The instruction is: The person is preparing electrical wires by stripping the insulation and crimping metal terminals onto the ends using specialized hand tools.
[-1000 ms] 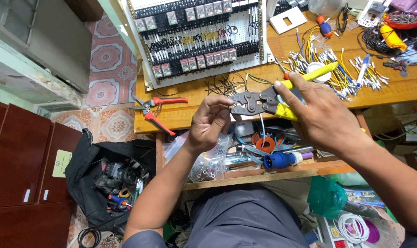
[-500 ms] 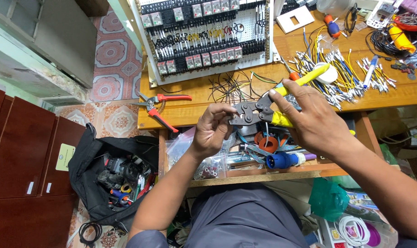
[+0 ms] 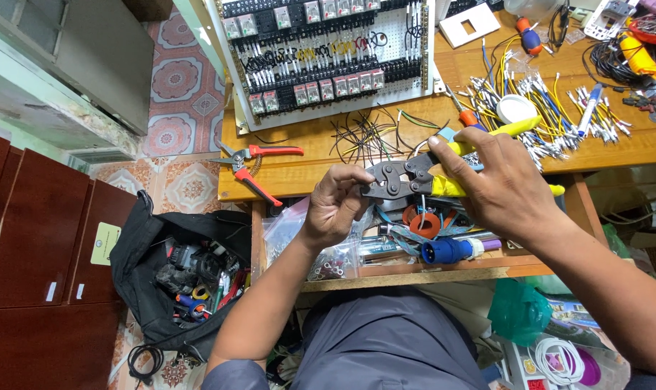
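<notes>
Crimping pliers (image 3: 415, 177) held above the desk (image 3: 299, 173) edge, long axis left-right, yellow handles clenched in right hand (image 3: 498, 184). Left hand (image 3: 335, 206) pinches at the jaw end, nearer the head.

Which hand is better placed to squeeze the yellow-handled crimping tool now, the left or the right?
Probably the right hand: it already wraps the yellow handles of the crimping tool. The left hand has only its fingertips at the tool's metal head, so it seems better placed for positioning work there.
</notes>
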